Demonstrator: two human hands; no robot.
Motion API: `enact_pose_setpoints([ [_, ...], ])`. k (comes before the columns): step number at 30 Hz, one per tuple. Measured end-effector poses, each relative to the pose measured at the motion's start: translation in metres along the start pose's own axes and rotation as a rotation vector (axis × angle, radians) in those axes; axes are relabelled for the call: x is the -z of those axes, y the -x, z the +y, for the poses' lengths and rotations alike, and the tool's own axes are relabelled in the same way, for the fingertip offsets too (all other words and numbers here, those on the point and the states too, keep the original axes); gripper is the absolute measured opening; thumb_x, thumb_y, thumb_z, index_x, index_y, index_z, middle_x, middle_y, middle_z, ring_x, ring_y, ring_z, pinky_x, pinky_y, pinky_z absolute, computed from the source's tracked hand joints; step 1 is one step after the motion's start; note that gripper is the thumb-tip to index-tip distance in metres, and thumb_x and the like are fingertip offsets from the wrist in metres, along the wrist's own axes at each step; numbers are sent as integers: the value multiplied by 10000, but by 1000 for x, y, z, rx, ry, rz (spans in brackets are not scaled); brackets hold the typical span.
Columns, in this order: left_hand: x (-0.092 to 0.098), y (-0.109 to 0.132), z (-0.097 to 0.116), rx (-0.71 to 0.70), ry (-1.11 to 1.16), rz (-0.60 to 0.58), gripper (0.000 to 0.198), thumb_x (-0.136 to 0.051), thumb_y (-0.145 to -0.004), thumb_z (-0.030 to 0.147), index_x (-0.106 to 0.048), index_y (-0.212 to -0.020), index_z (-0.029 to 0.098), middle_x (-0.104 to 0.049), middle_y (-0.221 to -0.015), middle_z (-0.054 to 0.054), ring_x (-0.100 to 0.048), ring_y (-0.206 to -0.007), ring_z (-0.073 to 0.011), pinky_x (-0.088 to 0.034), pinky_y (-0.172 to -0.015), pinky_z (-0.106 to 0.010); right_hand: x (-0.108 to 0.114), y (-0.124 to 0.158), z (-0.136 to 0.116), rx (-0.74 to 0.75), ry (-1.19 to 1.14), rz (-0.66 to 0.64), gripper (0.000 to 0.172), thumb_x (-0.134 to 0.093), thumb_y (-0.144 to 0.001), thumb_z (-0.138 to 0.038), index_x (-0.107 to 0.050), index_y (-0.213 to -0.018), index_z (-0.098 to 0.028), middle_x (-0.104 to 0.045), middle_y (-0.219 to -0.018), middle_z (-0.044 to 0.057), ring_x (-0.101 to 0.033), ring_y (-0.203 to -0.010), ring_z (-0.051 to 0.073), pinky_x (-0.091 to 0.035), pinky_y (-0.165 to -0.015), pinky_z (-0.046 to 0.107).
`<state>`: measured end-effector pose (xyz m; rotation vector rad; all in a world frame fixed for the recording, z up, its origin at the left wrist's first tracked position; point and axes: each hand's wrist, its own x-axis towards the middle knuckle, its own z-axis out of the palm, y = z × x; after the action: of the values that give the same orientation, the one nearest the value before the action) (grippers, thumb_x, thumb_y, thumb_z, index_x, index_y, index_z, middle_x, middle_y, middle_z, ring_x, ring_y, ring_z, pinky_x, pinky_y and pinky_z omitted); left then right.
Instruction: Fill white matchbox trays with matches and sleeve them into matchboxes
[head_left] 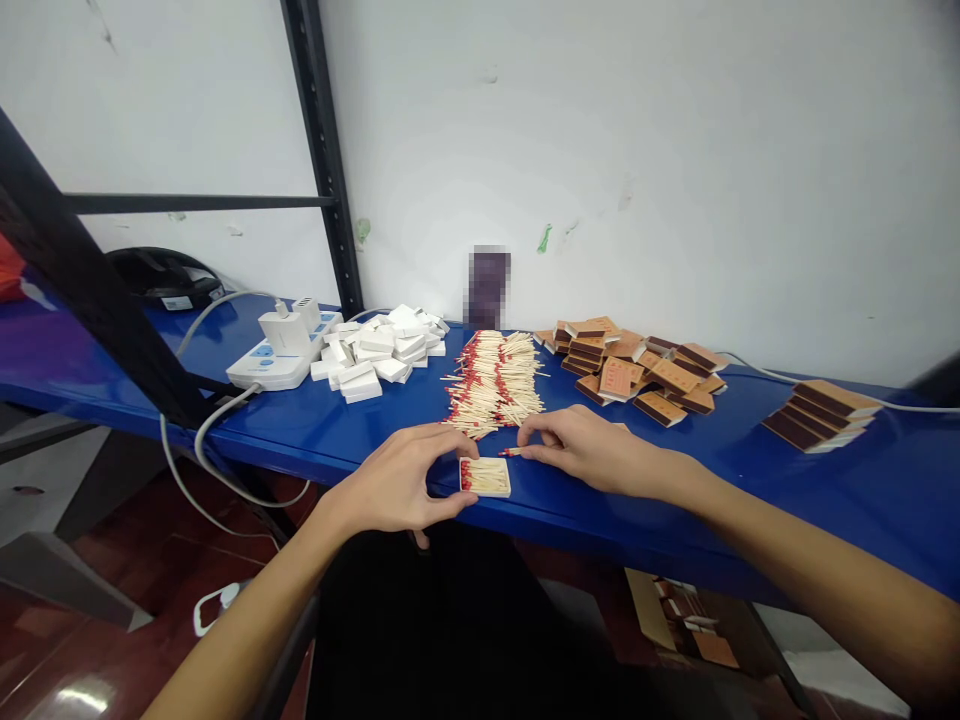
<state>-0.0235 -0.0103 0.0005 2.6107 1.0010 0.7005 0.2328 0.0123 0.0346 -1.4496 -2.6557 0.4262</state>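
A small white matchbox tray (485, 477) filled with red-tipped matches lies near the front edge of the blue shelf (300, 430). My left hand (397, 480) grips the tray's left side between thumb and fingers. My right hand (581, 445) rests just right of the tray, fingers pinched on a few matches (514, 452) lying on the shelf. Directly behind both hands sits a loose heap of matches (495, 380).
A pile of empty white trays (382, 355) lies at back left beside a white power strip (277, 355) with cables. Brown matchbox sleeves (637, 365) are heaped at back right, and a neat stack of finished boxes (821, 412) stands farther right. A black upright post (326, 150) rises behind.
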Motion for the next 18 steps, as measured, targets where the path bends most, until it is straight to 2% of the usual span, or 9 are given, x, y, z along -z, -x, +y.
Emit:
enact_pose_setpoints([
  [4,0,0,0,1,0,1,254,-676,-830,345,-607,-1041,221,-677,-1043,-5,-601,-858,-173,-458,-859,-299,4,-2,4,4,7,-71,239,-463,-961,-384,-624,-933,-209,-615,-793,31,-534,-707,164,-336,-601,262],
  [10,-2,1,-2,-5,8,4,266,-677,-830,350,-607,-1050,220,-684,-1066,-13,-609,-832,-172,-456,-921,-327,12,-12,0,60,-18,-180,136,-529,-874,-284,-610,-817,-190,-601,-692,10,-486,-611,141,-332,-555,250],
  [14,-2,1,-2,-3,15,10,269,-676,-830,361,-611,-1051,222,-687,-1088,-14,-614,-826,-168,-456,-926,-328,12,-20,3,100,-27,-185,118,-540,-832,-254,-575,-738,-193,-555,-619,-16,-445,-567,123,-320,-548,245],
  [18,-1,0,-1,3,22,17,266,-680,-824,356,-615,-1043,219,-683,-1034,-17,-609,-853,-177,-468,-834,-303,14,-22,0,153,-34,-157,143,-510,-834,-250,-557,-713,-191,-502,-590,-33,-415,-562,115,-307,-551,243],
])
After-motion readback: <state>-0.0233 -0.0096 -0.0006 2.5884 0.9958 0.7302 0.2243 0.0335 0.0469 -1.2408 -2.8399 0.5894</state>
